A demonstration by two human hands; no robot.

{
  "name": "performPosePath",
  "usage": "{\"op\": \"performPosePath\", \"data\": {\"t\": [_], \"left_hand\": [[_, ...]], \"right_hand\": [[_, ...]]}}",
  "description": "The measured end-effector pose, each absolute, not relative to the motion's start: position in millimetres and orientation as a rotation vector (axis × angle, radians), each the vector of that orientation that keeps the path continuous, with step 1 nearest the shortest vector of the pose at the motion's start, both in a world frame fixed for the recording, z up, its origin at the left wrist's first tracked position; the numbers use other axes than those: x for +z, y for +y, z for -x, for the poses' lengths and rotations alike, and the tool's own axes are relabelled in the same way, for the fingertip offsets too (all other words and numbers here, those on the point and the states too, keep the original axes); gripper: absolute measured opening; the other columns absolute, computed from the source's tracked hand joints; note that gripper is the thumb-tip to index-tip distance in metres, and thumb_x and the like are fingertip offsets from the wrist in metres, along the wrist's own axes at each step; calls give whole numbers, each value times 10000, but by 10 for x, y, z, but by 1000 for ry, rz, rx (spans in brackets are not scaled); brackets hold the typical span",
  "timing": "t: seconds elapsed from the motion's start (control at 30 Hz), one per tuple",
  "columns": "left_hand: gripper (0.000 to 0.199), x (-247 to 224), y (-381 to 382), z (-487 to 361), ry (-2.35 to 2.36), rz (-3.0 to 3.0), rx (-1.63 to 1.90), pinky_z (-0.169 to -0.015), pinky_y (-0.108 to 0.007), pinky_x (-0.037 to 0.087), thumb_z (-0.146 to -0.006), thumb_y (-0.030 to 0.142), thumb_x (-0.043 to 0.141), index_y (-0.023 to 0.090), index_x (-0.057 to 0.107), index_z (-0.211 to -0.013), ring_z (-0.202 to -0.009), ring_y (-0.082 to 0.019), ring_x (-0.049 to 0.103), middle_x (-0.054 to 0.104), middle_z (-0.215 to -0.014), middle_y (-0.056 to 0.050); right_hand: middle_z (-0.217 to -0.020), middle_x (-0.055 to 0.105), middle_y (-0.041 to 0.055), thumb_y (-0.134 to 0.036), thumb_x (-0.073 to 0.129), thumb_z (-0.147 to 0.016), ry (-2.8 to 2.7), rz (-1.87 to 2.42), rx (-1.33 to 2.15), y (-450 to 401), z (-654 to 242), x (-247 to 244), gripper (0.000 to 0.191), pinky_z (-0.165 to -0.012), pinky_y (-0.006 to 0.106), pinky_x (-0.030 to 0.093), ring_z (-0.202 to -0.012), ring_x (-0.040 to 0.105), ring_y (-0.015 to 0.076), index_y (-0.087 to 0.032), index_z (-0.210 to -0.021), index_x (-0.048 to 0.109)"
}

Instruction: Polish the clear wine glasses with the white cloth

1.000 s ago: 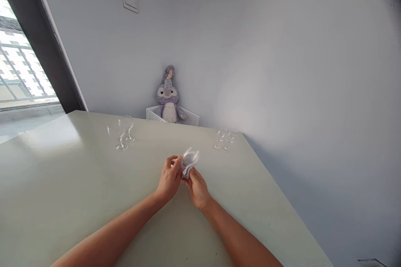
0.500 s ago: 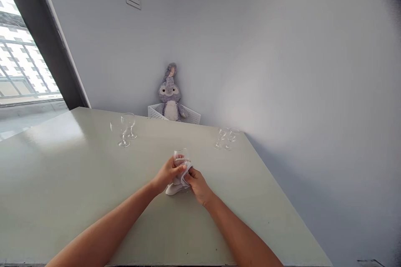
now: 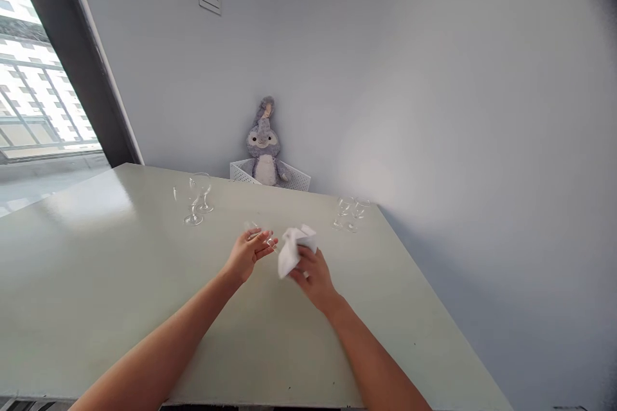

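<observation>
My left hand is closed around a clear stemmed glass. The glass is tilted, its bowl partly behind my fingers and its stem side toward the right. My right hand grips a bunched white cloth, slightly blurred, which is apart from the glass. Both hands are over the middle of the table.
Two stemmed glasses stand at the table's back left, and two more at the back right. A plush rabbit sits in a white perforated basket beyond the pale table. Walls bound the back and right.
The cloth has come away from the glass and moved up and right with my right hand. My left hand has tipped the glass over and shifted slightly left.
</observation>
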State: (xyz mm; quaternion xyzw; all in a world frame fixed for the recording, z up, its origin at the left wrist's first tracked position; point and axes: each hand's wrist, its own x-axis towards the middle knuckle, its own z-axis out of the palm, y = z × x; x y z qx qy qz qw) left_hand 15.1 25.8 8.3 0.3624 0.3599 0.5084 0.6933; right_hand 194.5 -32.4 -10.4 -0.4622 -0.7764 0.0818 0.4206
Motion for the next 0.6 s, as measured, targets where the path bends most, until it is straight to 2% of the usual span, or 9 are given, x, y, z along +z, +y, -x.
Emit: {"op": "performPosePath", "data": {"t": [0.07, 0.13, 0.2, 0.3, 0.4, 0.47, 0.53, 0.6], "left_hand": [[312, 98, 246, -143, 776, -827, 1026, -630, -261, 490, -668, 347, 669, 129, 545, -854, -724, -165, 618, 630, -911, -86], [283, 116, 209, -160, 709, -835, 905, -574, -250, 478, -691, 369, 637, 127, 562, -818, -680, -158, 603, 633, -845, -70], [281, 119, 173, -190, 642, -796, 832, -558, -250, 476, -713, 391, 607, 127, 571, -802, -645, -151, 591, 626, -771, -57], [288, 89, 152, -229, 577, -685, 807, -575, -249, 487, -741, 409, 571, 127, 581, -799, -611, -134, 585, 613, -695, -45], [210, 56, 183, -228, 549, -597, 924, -675, -250, 503, -751, 351, 580, 153, 570, -822, -709, -132, 612, 639, -808, -44], [175, 61, 228, -193, 552, -605, 1041, -740, -258, 499, -745, 304, 597, 171, 553, -849, -809, -141, 619, 640, -901, -42], [190, 91, 286, -130, 563, -660, 1158, -780, -280, 491, -735, 292, 609, 188, 532, -872, -886, -158, 611, 635, -942, -38], [225, 139, 344, -51, 578, -719, 1287, -809, -312, 481, -720, 307, 624, 208, 504, -883, -928, -175, 603, 633, -945, -28]], "right_hand": [[-1074, 529, 70, -337, 505, -813, -2124, 1117, 112, -363, -1871, -95, 256, -792, 341, 377, -941, 473, 215, -271, -1045, 594], [-1001, 515, 70, -359, 504, -813, -2143, 1143, 151, -390, -1808, -92, 243, -721, 310, 404, -840, 484, 187, -267, -1013, 607], [-908, 504, 49, -383, 524, -794, -2056, 1123, 343, -401, -1775, -89, 217, -663, 277, 416, -755, 480, 159, -252, -932, 628], [-862, 524, 22, -379, 580, -743, -1729, 1032, 761, -380, -1751, -97, 222, -671, 262, 420, -763, 493, 152, -237, -910, 619], [-777, 548, 6, -375, 603, -707, -1324, 990, 1090, -321, -1708, -169, 296, -608, 248, 410, -680, 495, 138, -198, -944, 588], [-699, 540, -9, -391, 604, -700, -1173, 1017, 1178, -288, -1672, -238, 324, -550, 232, 389, -595, 472, 118, -171, -934, 574], [-660, 537, -17, -418, 582, -718, -1222, 1106, 1156, -283, -1655, -285, 321, -521, 222, 372, -561, 463, 111, -161, -910, 577], [-709, 567, -4, -445, 550, -744, -1493, 1216, 1011, -313, -1673, -283, 324, -541, 225, 384, -600, 496, 123, -173, -916, 593]]}}
